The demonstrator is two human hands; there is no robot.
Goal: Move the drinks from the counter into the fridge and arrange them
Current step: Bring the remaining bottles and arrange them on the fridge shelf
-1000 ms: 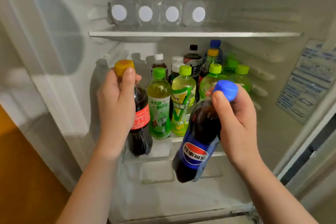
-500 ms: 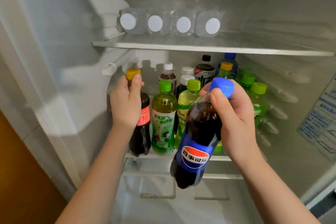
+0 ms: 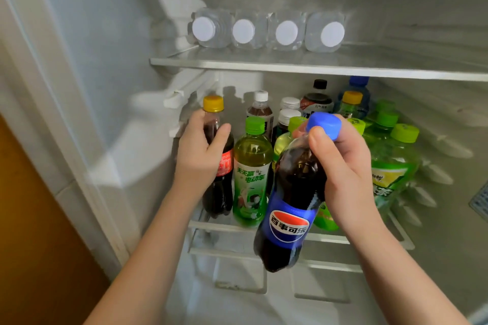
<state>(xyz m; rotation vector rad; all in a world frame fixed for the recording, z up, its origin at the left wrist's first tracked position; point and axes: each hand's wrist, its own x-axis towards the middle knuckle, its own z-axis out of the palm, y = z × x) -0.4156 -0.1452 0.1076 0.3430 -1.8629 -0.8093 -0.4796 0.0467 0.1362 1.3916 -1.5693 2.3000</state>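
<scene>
Left hand [image 3: 196, 158] has slid down cola bottle [image 3: 217, 166], fingers wrapped on its shoulder; bottle now standing on shelf [image 3: 208, 224]. Right hand [image 3: 343, 174] still clenched on pepsi bottle [image 3: 287, 208], hanging below fingers, off shelf. Pepsi placement next.

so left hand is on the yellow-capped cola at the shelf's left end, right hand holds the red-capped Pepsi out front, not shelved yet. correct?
One error: the Pepsi bottle in the right hand has a blue cap, not red, as the head view shows. The rest holds: the left hand grips the yellow-capped cola at the middle shelf's left end, and the Pepsi isn't shelved.
</scene>
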